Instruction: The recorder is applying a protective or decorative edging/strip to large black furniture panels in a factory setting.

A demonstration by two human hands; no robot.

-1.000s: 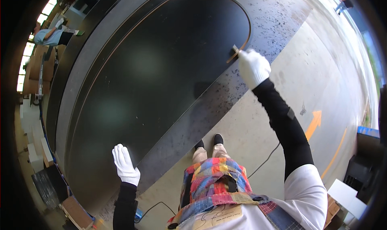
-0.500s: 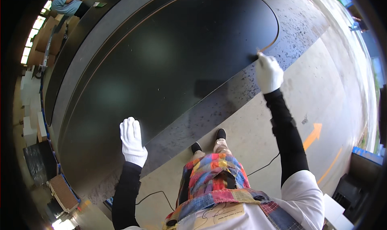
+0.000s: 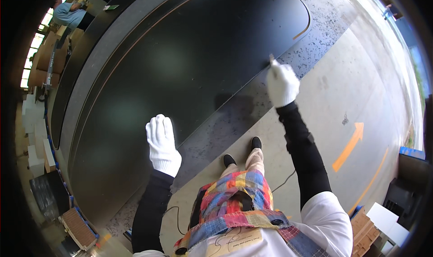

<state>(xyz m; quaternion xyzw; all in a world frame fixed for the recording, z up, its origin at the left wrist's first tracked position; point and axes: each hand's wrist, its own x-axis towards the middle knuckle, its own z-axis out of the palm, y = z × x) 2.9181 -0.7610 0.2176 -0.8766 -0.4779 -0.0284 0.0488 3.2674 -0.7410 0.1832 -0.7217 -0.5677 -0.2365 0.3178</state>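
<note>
A large dark panel (image 3: pixel 180 72) with a rounded far-right corner lies in front of me. A thin brown line (image 3: pixel 303 33) follows part of its rim around that corner. My left hand (image 3: pixel 161 142), in a white knit glove, rests on the near left part of the panel, fingers stretched out and side by side. At the panel's near edge, right of centre, my gloved right hand (image 3: pixel 283 82) is closed. A small tip pokes out beyond its fingers; whether it is a tool or a fingertip I cannot make out.
Under the panel is a grey surface with dark specks (image 3: pixel 311 47). An orange arrow (image 3: pixel 349 146) is painted on the floor to the right. A cable (image 3: pixel 284 181) runs on the floor beside me. Far left, a person in a blue shirt (image 3: pixel 68 16) stands beyond the panel.
My right hand has moved left and nearer along the panel's edge, away from the end of the brown line. My left hand stays flat on the panel while the view has shifted.
</note>
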